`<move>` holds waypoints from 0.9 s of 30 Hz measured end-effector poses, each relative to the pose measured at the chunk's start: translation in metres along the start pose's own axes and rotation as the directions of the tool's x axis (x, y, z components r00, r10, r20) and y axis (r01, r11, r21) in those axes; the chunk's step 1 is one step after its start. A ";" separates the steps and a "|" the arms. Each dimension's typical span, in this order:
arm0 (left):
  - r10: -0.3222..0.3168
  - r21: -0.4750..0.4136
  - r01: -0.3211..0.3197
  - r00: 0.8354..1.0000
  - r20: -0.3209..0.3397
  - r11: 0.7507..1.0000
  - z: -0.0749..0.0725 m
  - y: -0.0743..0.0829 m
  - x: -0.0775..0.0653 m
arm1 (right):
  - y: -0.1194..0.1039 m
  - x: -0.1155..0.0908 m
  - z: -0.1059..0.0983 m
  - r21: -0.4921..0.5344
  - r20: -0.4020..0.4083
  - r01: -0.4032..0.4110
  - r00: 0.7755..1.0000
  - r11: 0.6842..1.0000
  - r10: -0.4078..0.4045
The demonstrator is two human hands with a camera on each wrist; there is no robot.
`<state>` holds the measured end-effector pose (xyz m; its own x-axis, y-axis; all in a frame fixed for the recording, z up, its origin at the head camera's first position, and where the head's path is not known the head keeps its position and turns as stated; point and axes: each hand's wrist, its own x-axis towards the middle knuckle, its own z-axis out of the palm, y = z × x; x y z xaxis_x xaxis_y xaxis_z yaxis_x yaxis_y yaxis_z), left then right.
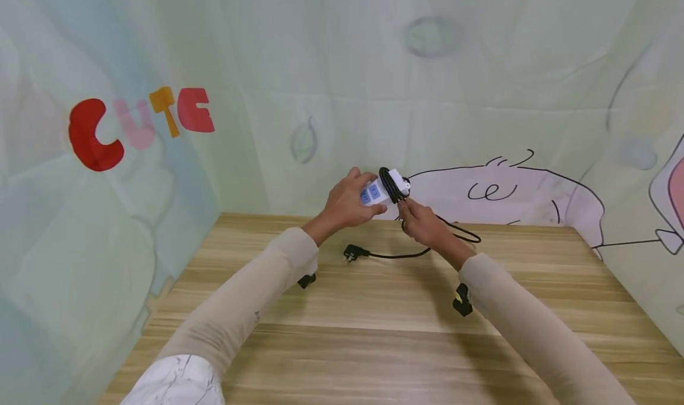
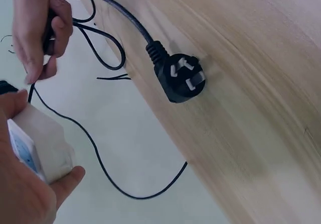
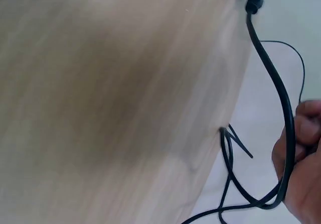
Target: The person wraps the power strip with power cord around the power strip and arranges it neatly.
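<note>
A white power strip (image 1: 398, 181) with blue socket faces is held up off the table, tilted, in my left hand (image 1: 348, 200). Thumb and fingers grip it from opposite sides at its socket end. Black cord (image 1: 392, 186) is wound in several turns round its other end. Beside those turns, my right hand (image 1: 424, 224) pinches the cord with curled fingers; in the right wrist view, a stretch of cord (image 3: 281, 88) runs past that hand. From there the loose cord loops down to a black plug (image 2: 183, 78), its metal prongs showing.
The wood-grain table (image 1: 342, 357) spreads out below both forearms. A printed fabric backdrop (image 1: 342, 114) with cartoon outlines and coloured letters rises behind the table and along its sides. Small black devices (image 1: 462, 301) sit under the sleeve cuffs.
</note>
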<state>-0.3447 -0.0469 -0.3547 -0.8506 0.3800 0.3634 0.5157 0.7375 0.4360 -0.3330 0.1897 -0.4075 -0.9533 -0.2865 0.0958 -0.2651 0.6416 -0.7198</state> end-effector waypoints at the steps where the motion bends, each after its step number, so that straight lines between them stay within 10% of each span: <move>1: -0.005 0.010 0.005 1.000 -0.005 1.000 0.000 0.000 0.000 | 0.000 0.000 0.002 -0.049 -0.021 0.005 1.000 0.999 -0.006; 8: -0.042 0.061 0.044 0.998 -0.036 0.997 -0.002 -0.003 0.001 | 0.001 -0.005 0.014 -0.241 -0.095 0.043 0.993 0.969 -0.068; 27: -0.058 0.200 0.071 0.996 -0.070 0.977 -0.001 -0.013 0.002 | 0.001 -0.016 0.028 -0.300 -0.004 0.185 0.981 0.936 -0.195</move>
<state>-0.3532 -0.0559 -0.3584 -0.8698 0.2966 0.3944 0.4231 0.8594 0.2869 -0.3136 0.1750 -0.4292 -0.8838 -0.4033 0.2373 -0.4679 0.7608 -0.4497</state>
